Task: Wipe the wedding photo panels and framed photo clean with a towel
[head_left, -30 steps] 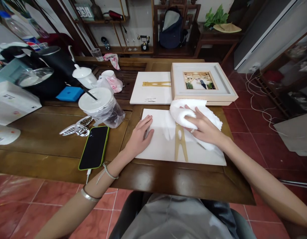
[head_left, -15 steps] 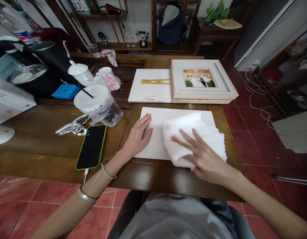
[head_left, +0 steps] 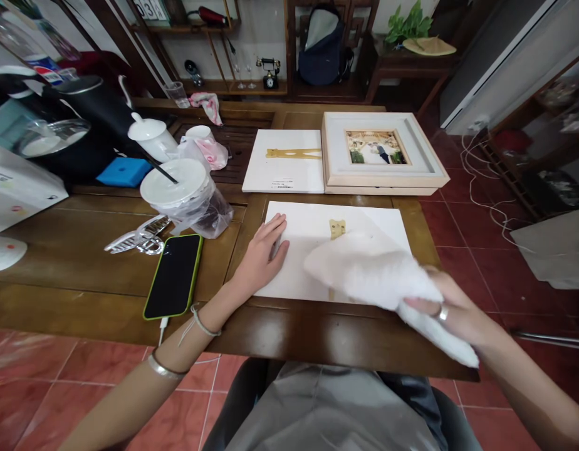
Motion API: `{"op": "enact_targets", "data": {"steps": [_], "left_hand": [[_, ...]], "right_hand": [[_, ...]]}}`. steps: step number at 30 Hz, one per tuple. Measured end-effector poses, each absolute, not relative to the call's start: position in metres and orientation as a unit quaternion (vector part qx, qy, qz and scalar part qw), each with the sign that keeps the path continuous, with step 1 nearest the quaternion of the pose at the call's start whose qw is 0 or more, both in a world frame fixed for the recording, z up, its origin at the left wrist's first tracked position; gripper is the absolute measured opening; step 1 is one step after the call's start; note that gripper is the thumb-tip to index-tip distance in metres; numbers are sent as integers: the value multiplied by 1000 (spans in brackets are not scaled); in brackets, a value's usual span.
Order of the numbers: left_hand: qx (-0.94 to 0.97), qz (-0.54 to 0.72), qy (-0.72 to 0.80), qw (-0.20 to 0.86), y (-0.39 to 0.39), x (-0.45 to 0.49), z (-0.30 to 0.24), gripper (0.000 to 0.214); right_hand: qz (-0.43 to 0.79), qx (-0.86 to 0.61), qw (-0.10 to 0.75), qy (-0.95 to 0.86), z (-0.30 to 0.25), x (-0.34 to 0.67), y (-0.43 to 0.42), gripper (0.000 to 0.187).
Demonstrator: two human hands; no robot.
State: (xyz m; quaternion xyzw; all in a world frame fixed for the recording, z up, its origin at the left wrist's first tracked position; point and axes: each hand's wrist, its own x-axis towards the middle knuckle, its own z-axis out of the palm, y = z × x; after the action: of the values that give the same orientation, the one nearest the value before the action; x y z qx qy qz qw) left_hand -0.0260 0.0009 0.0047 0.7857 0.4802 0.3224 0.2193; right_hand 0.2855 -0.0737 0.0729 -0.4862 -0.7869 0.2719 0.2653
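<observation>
A white rectangular board [head_left: 299,269] lies on the wooden table in front of me, with a gold-coloured strip [head_left: 337,228] partly showing on its face. My left hand [head_left: 264,254] rests on the board's left edge, fingers stretched out and holding nothing. At the right side, my right hand [head_left: 452,307] grips a white cloth [head_left: 374,269] between thumb and fingers. The cloth is lifted at its right end and spreads over the board's right half, covering much of the strip. A ring shows on one right finger.
Behind the board are another white board [head_left: 284,175] and a pale frame [head_left: 334,153] with a photo. To the left lie a phone [head_left: 174,275] on a cable, a hair claw clip [head_left: 139,238] and a lidded cup in plastic [head_left: 177,185]. The table's right edge is close by.
My right hand has gone from lying flat on the cloth to gripping it and pulling it right, up off the board. The gold-coloured strip has come into view. My left hand stays put.
</observation>
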Motion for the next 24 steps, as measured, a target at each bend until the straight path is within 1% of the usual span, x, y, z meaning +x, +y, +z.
{"op": "enact_targets", "data": {"steps": [3, 6, 7, 8, 10, 12, 13, 15, 19, 24], "left_hand": [[784, 326, 480, 221, 1, -26, 4, 42], [785, 328, 479, 217, 1, -26, 4, 42], [785, 327, 479, 216, 1, -26, 4, 42], [786, 326, 480, 216, 1, -26, 4, 42], [785, 327, 479, 216, 2, -26, 4, 42], [786, 330, 475, 217, 2, -26, 4, 42], [787, 330, 473, 217, 2, -26, 4, 42], [790, 330, 471, 214, 2, -27, 4, 42], [789, 331, 473, 210, 2, -27, 4, 42], [790, 327, 471, 214, 2, -26, 4, 42]], "right_hand": [[274, -512, 336, -742, 73, 278, -47, 46], [240, -508, 361, -744, 70, 262, -17, 45], [227, -501, 348, -760, 68, 256, -9, 40], [206, -488, 323, -784, 66, 250, -2, 32], [146, -454, 244, -844, 60, 239, 6, 12], [81, -429, 161, -885, 55, 229, 9, 32], [60, -425, 133, -893, 54, 225, 8, 40], [38, -420, 100, -901, 52, 221, 6, 47], [40, -382, 77, -920, 57, 222, -7, 49], [85, -330, 86, -936, 60, 222, -52, 40]]}}
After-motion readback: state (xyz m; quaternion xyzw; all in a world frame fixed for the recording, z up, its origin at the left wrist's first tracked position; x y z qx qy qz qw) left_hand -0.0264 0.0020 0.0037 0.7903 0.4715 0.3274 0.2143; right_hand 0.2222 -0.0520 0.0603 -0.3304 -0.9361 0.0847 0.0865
